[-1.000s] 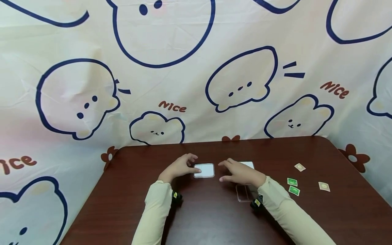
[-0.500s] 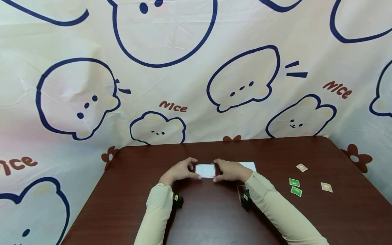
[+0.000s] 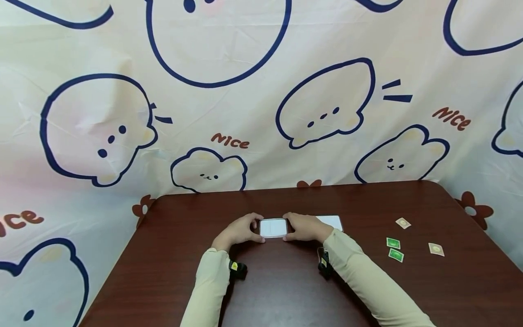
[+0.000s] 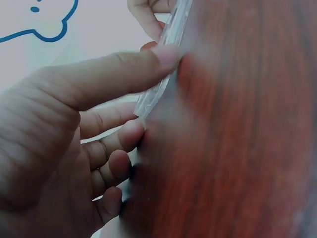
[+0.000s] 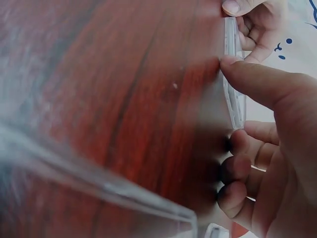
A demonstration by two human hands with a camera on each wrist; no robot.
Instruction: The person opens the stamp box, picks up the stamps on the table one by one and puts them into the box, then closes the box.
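Observation:
A flat, clear plastic case [image 3: 273, 228] with a white face lies between my hands near the middle of the table. My left hand [image 3: 241, 230] holds its left end, the thumb [image 4: 133, 69] along the near edge and the other fingers around the far side. At the opposite end my right hand [image 3: 307, 227] grips it the same way. Seen edge-on in the right wrist view, the case [image 5: 233, 104] shows layered transparent walls close over the wood.
A white rectangular piece [image 3: 330, 221] lies behind my right hand. Another clear plastic piece [image 5: 109, 188] sits near my right wrist, mostly hidden in the head view. Two green cards [image 3: 394, 249] and two beige cards [image 3: 436, 249] are spread on the table's right.
My right hand has moved left from beside the white piece to the case's right end. The left hand has settled its fingers on the left end. The cards stay put.

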